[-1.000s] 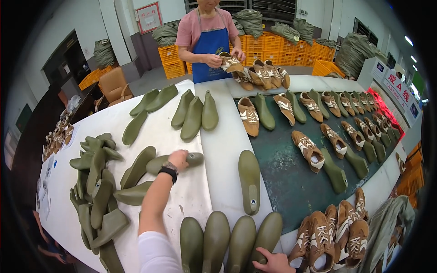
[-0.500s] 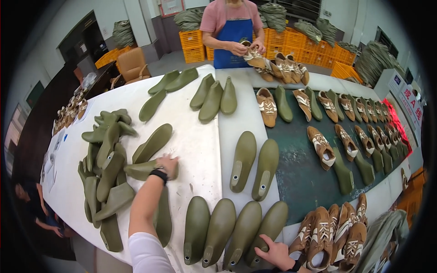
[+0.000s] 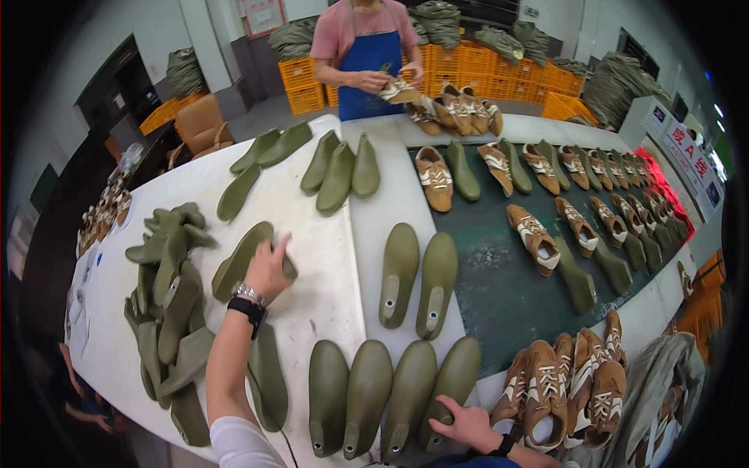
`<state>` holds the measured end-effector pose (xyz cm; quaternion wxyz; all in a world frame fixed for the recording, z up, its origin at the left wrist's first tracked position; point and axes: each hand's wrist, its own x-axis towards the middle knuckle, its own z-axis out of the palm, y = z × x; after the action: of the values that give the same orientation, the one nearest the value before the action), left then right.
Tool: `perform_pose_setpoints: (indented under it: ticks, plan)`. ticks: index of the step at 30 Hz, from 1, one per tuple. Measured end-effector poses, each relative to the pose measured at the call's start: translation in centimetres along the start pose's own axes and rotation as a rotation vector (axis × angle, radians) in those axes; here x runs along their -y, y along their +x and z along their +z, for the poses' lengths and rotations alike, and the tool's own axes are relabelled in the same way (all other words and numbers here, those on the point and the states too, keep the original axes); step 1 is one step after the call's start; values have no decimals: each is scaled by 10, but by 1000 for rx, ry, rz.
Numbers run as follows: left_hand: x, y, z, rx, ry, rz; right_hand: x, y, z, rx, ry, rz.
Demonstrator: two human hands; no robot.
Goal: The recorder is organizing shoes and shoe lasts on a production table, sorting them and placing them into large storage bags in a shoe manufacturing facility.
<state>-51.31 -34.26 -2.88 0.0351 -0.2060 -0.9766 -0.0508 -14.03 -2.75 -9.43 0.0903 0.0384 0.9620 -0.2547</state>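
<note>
My left hand (image 3: pixel 268 273) is closed around a green shoe last whose end (image 3: pixel 289 270) shows to the right of the fingers. Just beside it lies another green shoe last (image 3: pixel 238 263), partly behind the hand. At the front edge, my right hand (image 3: pixel 472 429) rests with thumb and forefinger apart against the heel part of the rightmost last (image 3: pixel 456 374); its other fingers are hidden. That last ends a row with several more green lasts (image 3: pixel 367 390), side by side with heels toward me. A single last (image 3: pixel 268 378) lies below my left forearm's right side.
Green lasts are piled (image 3: pixel 175 304) at the left. A pair of lasts (image 3: pixel 398 273) lies mid-table. Brown-and-white sneakers paired with lasts stand on the green surface (image 3: pixel 491 273); more sneakers (image 3: pixel 546 390) stand front right. Across the table, a co-worker (image 3: pixel 367 62) in a blue apron handles a sneaker.
My view has shifted slightly right. My left hand has moved up toward the upper last, and the last beneath it has shifted with it. My right hand stays at the rightmost last.
</note>
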Motion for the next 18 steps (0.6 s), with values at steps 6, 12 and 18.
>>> perform_pose_setpoints:
  ticks: [6,12,18]
  plan:
    - [-51,-14,-20,-530,-286,216,-3,0,6,-61,-26,-26]
    - [-100,-51,71,-200,-536,225,-3,-1,6,-65,3,-42]
    - [91,-5,108,-537,-226,-148,7,0,0,16,-9,39]
